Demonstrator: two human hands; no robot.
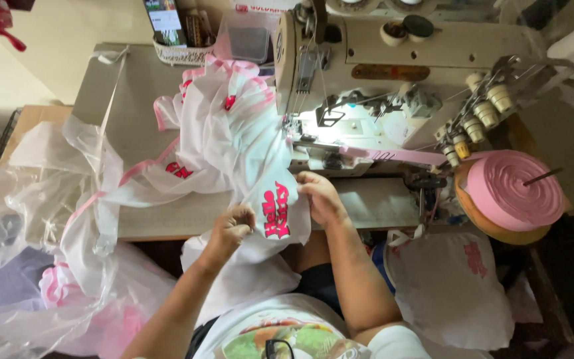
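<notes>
My left hand pinches the near edge of a white fabric piece printed with pink lettering. My right hand grips the same piece on its right side, just in front of the sewing machine's needle area. The fabric runs back from my hands into a heap of joined white pieces with pink trim lying left of the machine. A pink binding tape strip feeds across the machine bed toward the needle.
A beige industrial sewing machine fills the table's right side. A large roll of pink tape sits on a holder at right. Clear plastic bags hang off the left edge. A white bag lies below right. A small basket stands at the back.
</notes>
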